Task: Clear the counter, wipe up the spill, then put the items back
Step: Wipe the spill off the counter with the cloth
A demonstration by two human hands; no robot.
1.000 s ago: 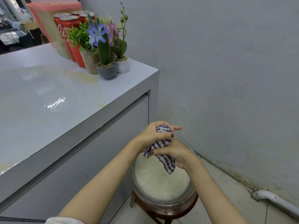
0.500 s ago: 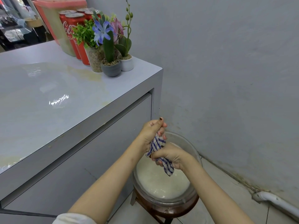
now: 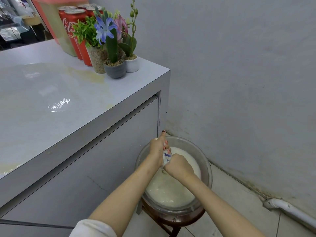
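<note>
Head-worn wide view, looking down, counter [image 3: 71,103] left

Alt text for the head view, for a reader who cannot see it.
The left hand and right hand grip a striped cloth over a bowl of milky liquid on a stool beside the counter. Potted plants and red cans stand at its far corner.

A grey wall [image 3: 239,74] fills the right side, stained dark near its foot. A white pipe [image 3: 290,210] runs along pale floor tiles [image 3: 229,187] there. A grey counter [image 3: 102,159] stands against the wall, its top glossy.
</note>
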